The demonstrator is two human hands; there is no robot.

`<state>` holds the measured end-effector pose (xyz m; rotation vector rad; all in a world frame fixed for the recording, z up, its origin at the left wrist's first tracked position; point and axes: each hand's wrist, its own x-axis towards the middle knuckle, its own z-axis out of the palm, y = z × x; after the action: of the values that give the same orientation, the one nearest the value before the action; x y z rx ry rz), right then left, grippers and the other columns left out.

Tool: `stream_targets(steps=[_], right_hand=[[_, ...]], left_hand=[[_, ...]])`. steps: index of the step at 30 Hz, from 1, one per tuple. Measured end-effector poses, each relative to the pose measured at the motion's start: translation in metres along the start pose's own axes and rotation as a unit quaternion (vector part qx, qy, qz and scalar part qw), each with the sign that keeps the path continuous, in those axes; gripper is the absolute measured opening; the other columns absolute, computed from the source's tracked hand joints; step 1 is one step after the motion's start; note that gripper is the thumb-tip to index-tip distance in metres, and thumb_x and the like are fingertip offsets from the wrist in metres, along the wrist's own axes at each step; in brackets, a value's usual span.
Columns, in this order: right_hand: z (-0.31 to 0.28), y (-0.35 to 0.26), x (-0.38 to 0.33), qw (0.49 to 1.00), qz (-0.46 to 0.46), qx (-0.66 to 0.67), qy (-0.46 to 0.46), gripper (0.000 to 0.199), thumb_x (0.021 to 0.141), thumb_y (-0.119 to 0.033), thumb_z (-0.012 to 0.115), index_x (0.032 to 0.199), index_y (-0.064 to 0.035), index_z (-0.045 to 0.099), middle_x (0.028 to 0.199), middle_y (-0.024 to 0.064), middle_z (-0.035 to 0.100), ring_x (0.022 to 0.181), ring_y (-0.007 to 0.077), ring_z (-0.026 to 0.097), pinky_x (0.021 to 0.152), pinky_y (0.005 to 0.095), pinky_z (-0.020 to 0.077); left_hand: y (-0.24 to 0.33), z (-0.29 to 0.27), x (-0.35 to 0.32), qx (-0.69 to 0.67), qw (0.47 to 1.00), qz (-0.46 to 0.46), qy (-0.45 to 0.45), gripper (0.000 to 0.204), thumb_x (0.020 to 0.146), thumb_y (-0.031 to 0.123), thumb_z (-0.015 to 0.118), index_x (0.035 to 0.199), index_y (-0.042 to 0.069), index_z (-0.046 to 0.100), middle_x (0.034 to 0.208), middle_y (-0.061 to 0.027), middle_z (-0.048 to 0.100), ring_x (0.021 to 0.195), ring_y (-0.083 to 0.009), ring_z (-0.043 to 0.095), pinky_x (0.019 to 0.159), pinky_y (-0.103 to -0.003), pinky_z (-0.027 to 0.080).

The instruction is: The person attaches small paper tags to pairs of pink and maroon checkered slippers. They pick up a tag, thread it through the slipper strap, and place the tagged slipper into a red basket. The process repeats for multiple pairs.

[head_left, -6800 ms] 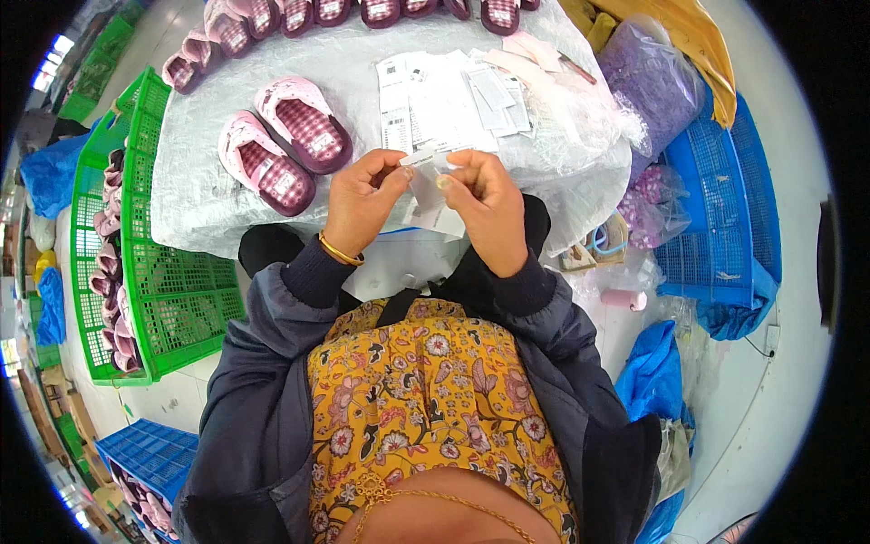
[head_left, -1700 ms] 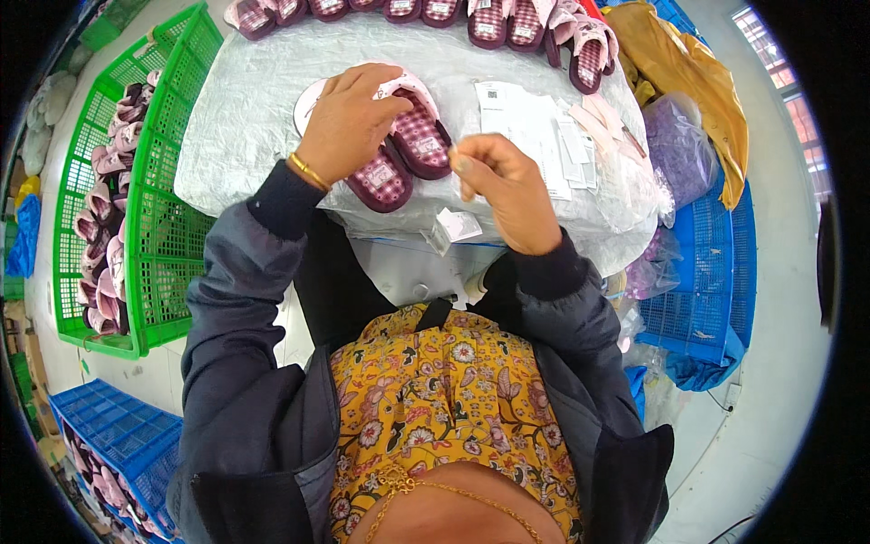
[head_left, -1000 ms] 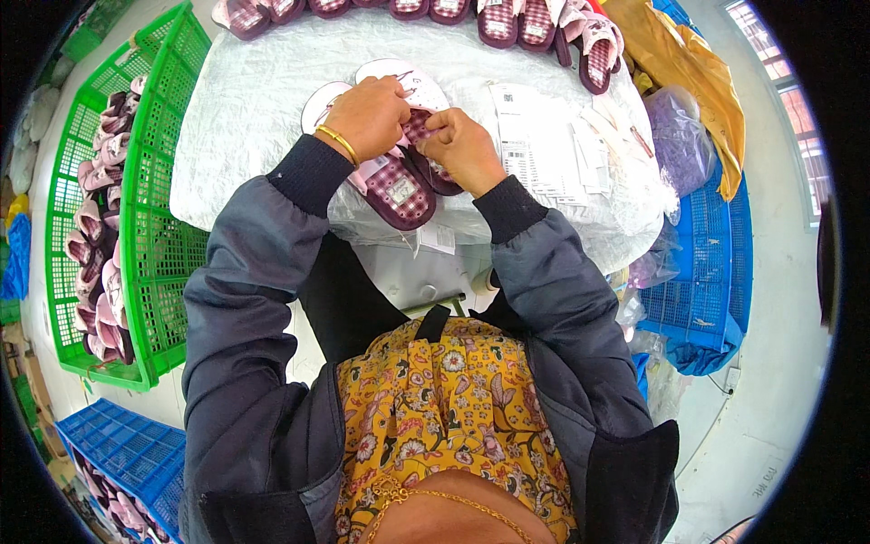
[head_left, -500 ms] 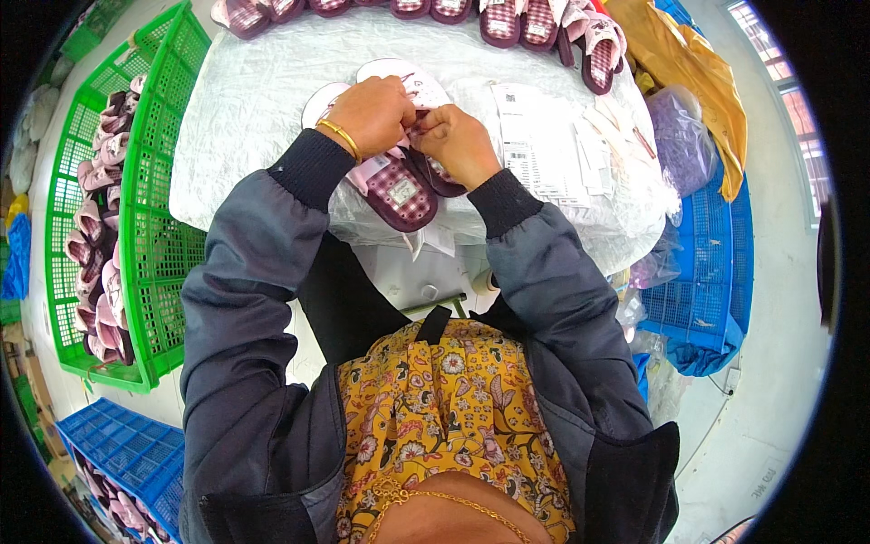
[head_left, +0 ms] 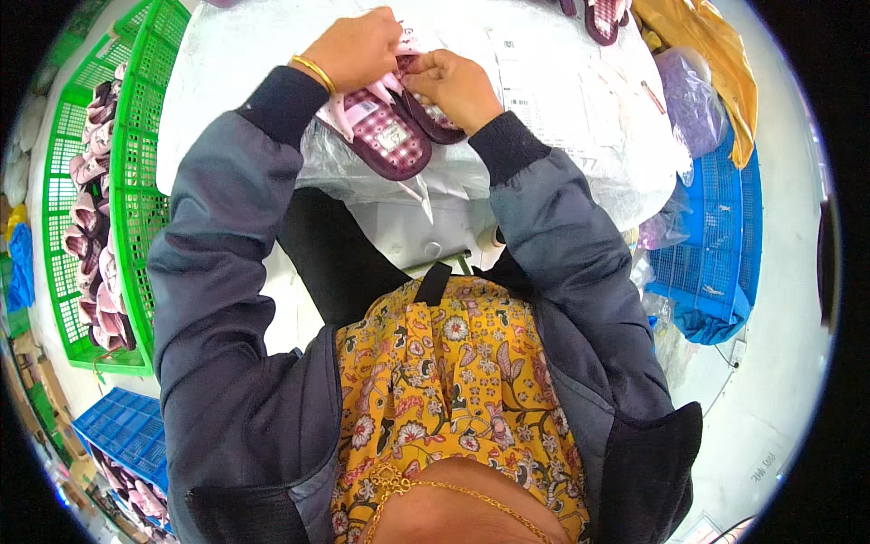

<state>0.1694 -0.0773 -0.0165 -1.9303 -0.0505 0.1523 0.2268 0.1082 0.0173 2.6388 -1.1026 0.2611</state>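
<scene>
A pair of slippers lies on the table before me, with dark maroon edges, checked insoles and pale pink uppers. The left slipper [head_left: 391,138] sits nearer to me, and the right slipper [head_left: 439,121] is partly covered by the other and by my fingers. Over the uppers, my left hand [head_left: 358,50] is closed, its fingertips hidden. Thumb and fingers of my right hand [head_left: 456,86] pinch at the upper of the right slipper. What lies between the two hands is too small to make out.
Plastic film covers the white table [head_left: 227,100]. Printed paper sheets [head_left: 521,100] lie right of the slippers. A green crate [head_left: 145,218] of slippers stands left, a blue basket [head_left: 127,426] lower left. At right are a blue crate [head_left: 711,240], purple bag [head_left: 691,104] and yellow cloth [head_left: 720,54].
The view has shifted, so the table and slippers sit higher in the picture. My left hand has moved up and left relative to the right hand, widening the gap between them.
</scene>
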Motion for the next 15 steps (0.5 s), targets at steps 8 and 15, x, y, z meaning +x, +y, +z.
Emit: stream_targets(steps=[8, 15], right_hand=[[0.002, -0.019, -0.007, 0.981, -0.090, 0.170, 0.004, 0.019, 0.092, -0.014, 0.067, 0.106, -0.0012, 0.066, 0.087, 0.0023, 0.069, 0.072, 0.0076, 0.061, 0.064, 0.0213, 0.0500], [0.005, -0.023, -0.006, 0.980, -0.072, 0.184, -0.031, 0.018, 0.092, -0.017, 0.067, 0.102, -0.0014, 0.065, 0.084, 0.0013, 0.066, 0.071, 0.0061, 0.058, 0.064, 0.0208, 0.0480]], left_hand=[[0.010, -0.028, -0.010, -0.107, 0.989, 0.057, 0.086, 0.008, 0.084, 0.013, 0.055, 0.086, 0.005, 0.054, 0.094, -0.0084, 0.054, 0.083, -0.0278, 0.058, 0.076, -0.036, 0.049], [0.007, -0.033, -0.016, -0.102, 0.986, 0.080, 0.102, 0.010, 0.083, 0.011, 0.057, 0.091, 0.005, 0.057, 0.102, -0.0103, 0.057, 0.092, -0.0259, 0.058, 0.081, -0.034, 0.048]])
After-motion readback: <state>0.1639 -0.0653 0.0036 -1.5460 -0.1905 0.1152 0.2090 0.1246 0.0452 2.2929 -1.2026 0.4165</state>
